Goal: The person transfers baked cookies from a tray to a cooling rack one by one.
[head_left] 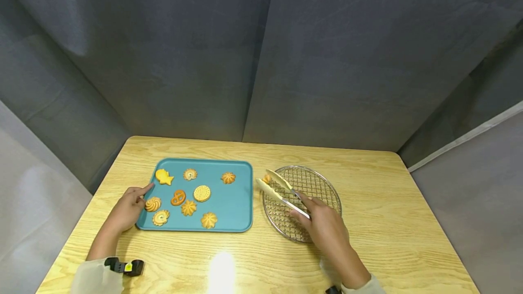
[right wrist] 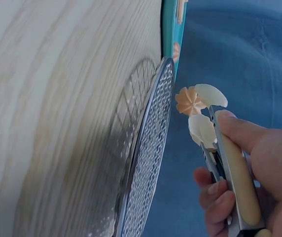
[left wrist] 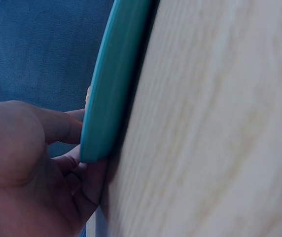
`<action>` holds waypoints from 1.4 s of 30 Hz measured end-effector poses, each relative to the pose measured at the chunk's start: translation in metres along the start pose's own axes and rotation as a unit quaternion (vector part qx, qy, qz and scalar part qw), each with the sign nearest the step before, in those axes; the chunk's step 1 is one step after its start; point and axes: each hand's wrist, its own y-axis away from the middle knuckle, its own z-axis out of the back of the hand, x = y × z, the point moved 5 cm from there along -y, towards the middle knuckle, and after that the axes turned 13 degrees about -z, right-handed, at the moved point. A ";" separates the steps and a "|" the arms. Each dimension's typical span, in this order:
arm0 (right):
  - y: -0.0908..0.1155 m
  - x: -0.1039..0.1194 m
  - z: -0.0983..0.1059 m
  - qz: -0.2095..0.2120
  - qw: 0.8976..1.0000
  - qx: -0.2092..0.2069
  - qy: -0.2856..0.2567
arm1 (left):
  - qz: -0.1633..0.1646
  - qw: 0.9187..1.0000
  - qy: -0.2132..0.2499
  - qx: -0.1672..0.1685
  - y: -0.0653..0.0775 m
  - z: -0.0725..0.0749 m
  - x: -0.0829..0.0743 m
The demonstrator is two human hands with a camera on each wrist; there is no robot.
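Note:
My left hand pinches the left rim of a teal tray, with fingers on both sides of the edge in the left wrist view. Several cookies lie on the tray, among them a fish-shaped cookie, a pretzel and a round cookie. In my right hand is a pair of tongs with pale tips. A flower-shaped cookie sits at those tips, raised off the round wire rack and over its left side.
The tray and the rack stand side by side on a light wooden table, a narrow gap between them. Grey curtains enclose the table at the back and sides.

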 end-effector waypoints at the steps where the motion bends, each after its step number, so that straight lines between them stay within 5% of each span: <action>1: 0.000 -0.002 0.000 0.000 1.000 -0.001 0.002 | 0.000 1.000 0.000 0.000 0.000 0.000 0.000; 8: 0.001 -0.014 0.005 0.004 1.000 -0.016 0.004 | 0.001 1.000 0.002 -0.001 -0.001 0.000 0.001; 26: 0.001 -0.040 0.018 -0.052 0.998 0.026 0.017 | 0.001 1.000 0.003 -0.001 -0.001 -0.001 0.003; 42: -0.005 -0.041 0.012 -0.039 0.999 0.019 0.026 | 0.006 1.000 0.004 -0.001 -0.001 0.000 0.004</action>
